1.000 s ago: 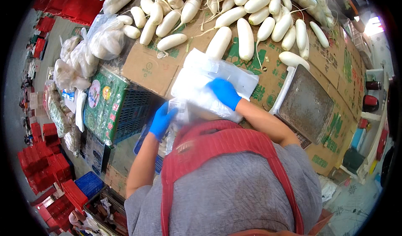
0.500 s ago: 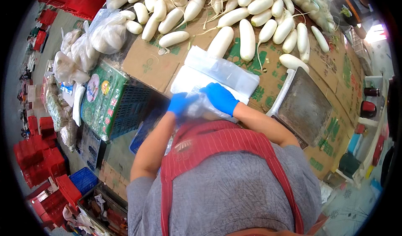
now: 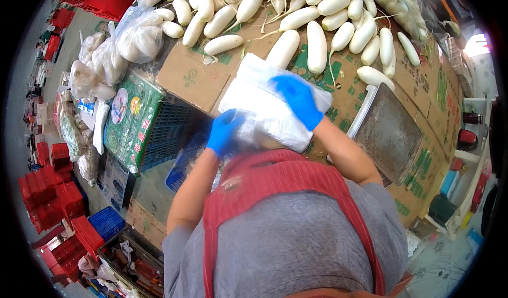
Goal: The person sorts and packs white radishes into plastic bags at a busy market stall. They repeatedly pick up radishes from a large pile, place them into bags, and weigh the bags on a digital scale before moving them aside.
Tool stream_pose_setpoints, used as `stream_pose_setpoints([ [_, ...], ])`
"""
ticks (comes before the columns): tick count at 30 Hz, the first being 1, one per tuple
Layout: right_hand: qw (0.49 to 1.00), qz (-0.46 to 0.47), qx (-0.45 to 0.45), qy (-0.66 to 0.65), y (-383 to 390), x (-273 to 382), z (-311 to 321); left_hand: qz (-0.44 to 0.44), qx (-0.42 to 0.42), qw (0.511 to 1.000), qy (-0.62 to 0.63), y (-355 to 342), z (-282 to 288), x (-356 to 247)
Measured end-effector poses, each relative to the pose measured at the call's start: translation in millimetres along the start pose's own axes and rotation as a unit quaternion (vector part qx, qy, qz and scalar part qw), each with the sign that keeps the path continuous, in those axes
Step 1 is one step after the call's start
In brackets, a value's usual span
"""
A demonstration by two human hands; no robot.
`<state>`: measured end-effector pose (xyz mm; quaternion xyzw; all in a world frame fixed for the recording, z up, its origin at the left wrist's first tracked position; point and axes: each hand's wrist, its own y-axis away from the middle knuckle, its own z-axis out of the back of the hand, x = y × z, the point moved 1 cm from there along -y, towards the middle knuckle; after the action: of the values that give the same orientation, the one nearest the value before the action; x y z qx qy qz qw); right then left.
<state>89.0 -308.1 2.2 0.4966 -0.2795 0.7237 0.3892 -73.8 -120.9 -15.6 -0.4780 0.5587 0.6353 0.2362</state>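
Observation:
In front of me a stack of white and translucent plastic bags (image 3: 245,94) lies on the cardboard-covered table. My left hand (image 3: 224,132), in a blue glove, is closed at the near left side of the stack, with clear plastic at its fingers. On the right, my right hand (image 3: 300,101), also blue-gloved, rests over the upper part of the bags. Its fingers reach out flat toward the far edge, slightly smeared by motion. Just beyond the bags lies a white radish (image 3: 283,49), with another radish (image 3: 316,47) beside it.
Several white radishes (image 3: 222,20) cover the table's far side. A scale with a worn metal plate (image 3: 389,134) sits at right. Knotted filled bags (image 3: 138,40) and a green-covered blue crate (image 3: 168,129) stand at left. Red crates (image 3: 50,192) are stacked beyond.
My right hand has moved away from me and to the right across the bags. My left hand has shifted slightly. The plastic between them now lies more spread out.

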Motion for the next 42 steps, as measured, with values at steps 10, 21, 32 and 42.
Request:
stream_pose_setpoints([
  [10,0.986,0.086,0.087,0.111,12,-33,-35,0.046,-0.074,0.992,-0.094,-56,-1,44],
  [21,0.935,0.172,0.189,0.244,30,-71,-49,0.102,0.049,0.986,-0.12,35,37,4],
  [32,0.98,0.154,-0.117,0.05,-16,-11,0,-0.048,-0.103,0.982,-0.148,-46,-6,53],
  [42,0.933,0.228,0.165,0.224,37,-62,-46,0.074,0.062,0.957,-0.275,-6,21,19],
])
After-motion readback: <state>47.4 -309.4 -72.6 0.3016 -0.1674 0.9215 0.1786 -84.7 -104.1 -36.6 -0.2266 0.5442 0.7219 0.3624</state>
